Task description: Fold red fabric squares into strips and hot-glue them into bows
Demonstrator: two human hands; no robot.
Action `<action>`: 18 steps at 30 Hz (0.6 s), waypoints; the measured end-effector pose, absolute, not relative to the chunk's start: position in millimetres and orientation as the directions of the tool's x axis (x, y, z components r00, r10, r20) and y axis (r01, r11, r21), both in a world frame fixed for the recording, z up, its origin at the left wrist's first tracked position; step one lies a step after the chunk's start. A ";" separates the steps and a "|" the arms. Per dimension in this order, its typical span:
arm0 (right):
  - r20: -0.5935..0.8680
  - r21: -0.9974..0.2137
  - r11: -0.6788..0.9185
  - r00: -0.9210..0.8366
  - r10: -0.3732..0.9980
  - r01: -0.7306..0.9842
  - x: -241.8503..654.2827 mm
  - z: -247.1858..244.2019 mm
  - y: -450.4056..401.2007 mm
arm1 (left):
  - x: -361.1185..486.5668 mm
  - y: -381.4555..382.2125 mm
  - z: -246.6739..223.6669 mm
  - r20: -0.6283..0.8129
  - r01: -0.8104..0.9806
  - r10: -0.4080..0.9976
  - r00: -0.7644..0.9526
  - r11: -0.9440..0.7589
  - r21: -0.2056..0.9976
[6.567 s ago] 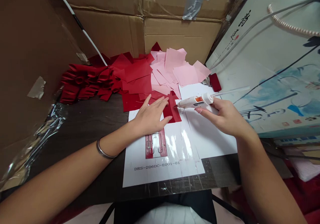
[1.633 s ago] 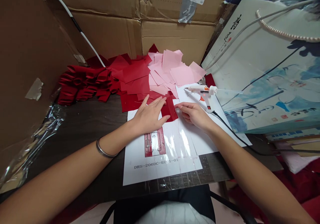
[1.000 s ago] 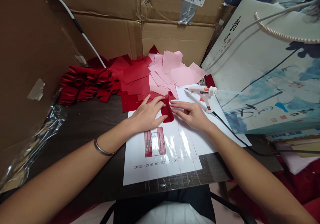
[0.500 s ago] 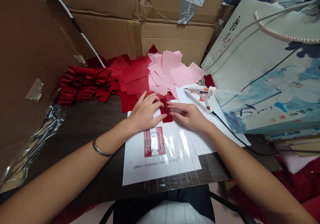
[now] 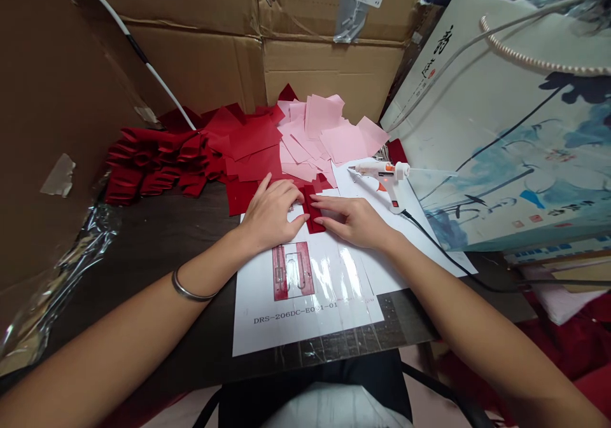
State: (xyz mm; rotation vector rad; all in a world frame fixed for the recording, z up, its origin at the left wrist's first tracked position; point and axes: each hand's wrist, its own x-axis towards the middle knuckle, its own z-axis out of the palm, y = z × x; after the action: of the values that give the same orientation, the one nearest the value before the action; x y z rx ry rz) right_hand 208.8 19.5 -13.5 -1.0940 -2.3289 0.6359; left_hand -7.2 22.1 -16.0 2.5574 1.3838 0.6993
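Note:
A small folded piece of dark red cloth (image 5: 314,215) lies on the white sheet, between my two hands. My left hand (image 5: 275,213) rests along its left edge, fingers bent and thumb tip at its lower part. From the other side my right hand (image 5: 353,220) holds it down, fingertips pressed on its top and thumb near its lower end. Just below is a white printed sheet (image 5: 353,317) with a red rectangular pattern picture (image 5: 293,271). What lies beneath my fingers is hidden. A white glue gun (image 5: 389,177) stands to the right on paper.
Loose red pieces (image 5: 255,138) and pink pieces (image 5: 329,132) are heaped at the back. Folded red pieces (image 5: 157,164) are piled at left. Cardboard (image 5: 329,75) walls the back; a large paper bag (image 5: 501,142) stands at right. The glue gun's black cable (image 5: 439,250) crosses the paper.
The red cloth piece lies flatter and narrower, its raised flap at the far end now down. My right fingertips have moved slightly left onto it. The whole view has shifted a little.

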 end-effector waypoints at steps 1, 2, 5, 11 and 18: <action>0.227 -0.588 0.570 -0.559 0.798 0.574 208.7 -13.8 19.6 | -7.3 22.1 -16.2 0.331 0.750 0.822 0.464 -0.563 0.347; 0.224 -0.585 0.568 -0.558 0.799 0.579 208.6 -14.0 19.6 | -7.4 22.1 -16.3 0.334 0.748 0.821 0.464 -0.564 0.349; 0.217 -0.571 0.568 -0.559 0.801 0.593 208.4 -14.5 19.6 | -7.6 21.7 -16.1 0.337 0.742 0.817 0.468 -0.571 0.352; 0.215 -0.550 0.581 -0.570 0.793 0.600 207.6 -14.4 19.5 | -7.3 20.4 -14.5 0.334 0.745 0.818 0.468 -0.569 0.348; 0.184 -0.505 0.570 -0.565 0.804 0.648 206.3 -13.8 19.2 | -7.0 20.7 -15.1 0.339 0.745 0.815 0.469 -0.572 0.344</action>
State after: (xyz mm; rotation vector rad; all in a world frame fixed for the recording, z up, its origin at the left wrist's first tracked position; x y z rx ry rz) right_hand 206.3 19.2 -13.8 -1.1753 -2.4106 0.5433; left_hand -7.0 20.7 -15.1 2.5630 1.3708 0.7144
